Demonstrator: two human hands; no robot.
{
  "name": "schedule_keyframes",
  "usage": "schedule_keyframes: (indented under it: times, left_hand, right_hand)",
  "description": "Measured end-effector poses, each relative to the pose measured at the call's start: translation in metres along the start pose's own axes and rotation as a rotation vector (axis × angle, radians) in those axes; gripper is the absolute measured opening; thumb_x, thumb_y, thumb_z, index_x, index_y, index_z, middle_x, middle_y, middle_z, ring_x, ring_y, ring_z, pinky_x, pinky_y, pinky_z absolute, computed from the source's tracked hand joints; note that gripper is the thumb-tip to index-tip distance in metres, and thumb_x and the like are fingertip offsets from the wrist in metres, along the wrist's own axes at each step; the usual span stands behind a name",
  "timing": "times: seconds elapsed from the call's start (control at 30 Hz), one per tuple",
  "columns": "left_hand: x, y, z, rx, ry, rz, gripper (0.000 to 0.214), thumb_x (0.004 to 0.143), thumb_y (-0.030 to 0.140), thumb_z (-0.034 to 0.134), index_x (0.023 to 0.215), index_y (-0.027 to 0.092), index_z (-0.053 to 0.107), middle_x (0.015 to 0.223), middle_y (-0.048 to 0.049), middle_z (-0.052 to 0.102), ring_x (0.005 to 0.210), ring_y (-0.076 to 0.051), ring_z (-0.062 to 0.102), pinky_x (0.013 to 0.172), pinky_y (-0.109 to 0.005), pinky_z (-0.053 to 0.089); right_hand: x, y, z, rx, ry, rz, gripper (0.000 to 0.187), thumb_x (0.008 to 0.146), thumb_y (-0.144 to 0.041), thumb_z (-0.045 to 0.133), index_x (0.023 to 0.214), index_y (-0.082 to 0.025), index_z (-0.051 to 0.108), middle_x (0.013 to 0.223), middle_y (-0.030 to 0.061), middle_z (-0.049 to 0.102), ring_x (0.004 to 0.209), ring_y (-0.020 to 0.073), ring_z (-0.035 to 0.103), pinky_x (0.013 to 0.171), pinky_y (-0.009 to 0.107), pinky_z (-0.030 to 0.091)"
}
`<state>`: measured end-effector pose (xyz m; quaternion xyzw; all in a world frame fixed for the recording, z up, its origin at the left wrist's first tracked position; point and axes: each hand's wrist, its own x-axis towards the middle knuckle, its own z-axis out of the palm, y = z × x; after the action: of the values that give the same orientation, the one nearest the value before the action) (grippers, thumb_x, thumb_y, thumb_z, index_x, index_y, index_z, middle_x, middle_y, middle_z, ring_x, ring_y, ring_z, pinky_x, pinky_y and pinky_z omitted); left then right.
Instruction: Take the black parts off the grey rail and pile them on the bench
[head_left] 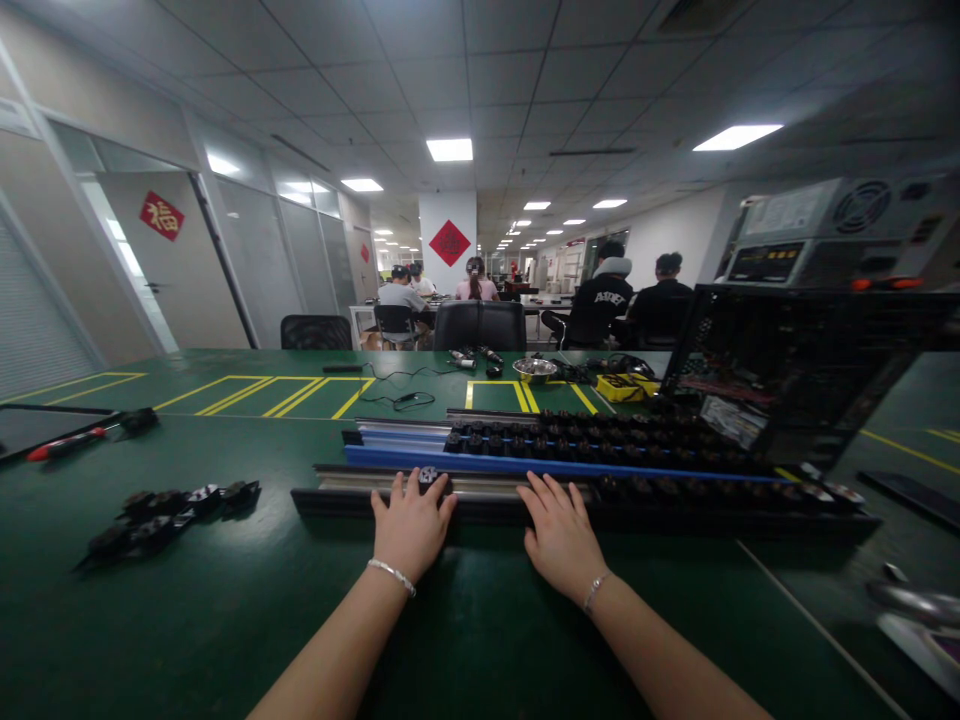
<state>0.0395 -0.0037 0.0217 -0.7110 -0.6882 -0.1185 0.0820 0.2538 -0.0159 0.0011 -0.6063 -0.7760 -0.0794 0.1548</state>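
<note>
My left hand (411, 525) lies palm down on the green table, fingers stretched onto the near edge of a long black tray (337, 500), beside a small round black part (428, 476) in its channel. My right hand (559, 530) rests flat next to it, fingers spread over the same tray's front edge. Neither hand holds anything. Behind the near tray lie more long trays (405, 445), one with a blue edge, filled with rows of several small black parts (600, 440).
A cluster of black parts (169, 510) lies at the left, a red-handled tool (67, 443) farther left. An open computer case (802, 370) stands at the right. A metal bowl (534, 369) and yellow box (622, 386) sit behind. Several people sit at far tables.
</note>
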Motion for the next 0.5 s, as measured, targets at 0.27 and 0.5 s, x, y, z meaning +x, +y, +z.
schedule_keyframes:
  times: [0.27, 0.5]
  left_hand:
    - [0.0013, -0.0041, -0.0052, 0.013, -0.047, -0.018, 0.053, 0.083, 0.057, 0.020, 0.129, 0.038, 0.040, 0.138, -0.0106, 0.039, 0.128, -0.036, 0.027, 0.094, -0.065, 0.018]
    - [0.0034, -0.0088, -0.0099, 0.009, -0.081, -0.037, 0.054, 0.083, 0.058, 0.020, 0.128, 0.038, 0.041, 0.138, -0.0115, 0.039, 0.128, -0.037, 0.027, 0.093, -0.065, 0.021]
  right_hand:
    - [0.0001, -0.0002, 0.0005, 0.004, 0.009, -0.006, 0.052, 0.075, -0.021, 0.040, 0.126, -0.023, 0.044, 0.141, 0.0026, 0.034, 0.129, 0.0215, 0.022, 0.106, 0.043, 0.003]
    - [0.0001, -0.0001, 0.0018, -0.004, 0.017, -0.008, 0.052, 0.075, -0.020, 0.041, 0.126, -0.022, 0.044, 0.141, 0.0031, 0.033, 0.130, 0.0217, 0.022, 0.106, 0.044, 0.003]
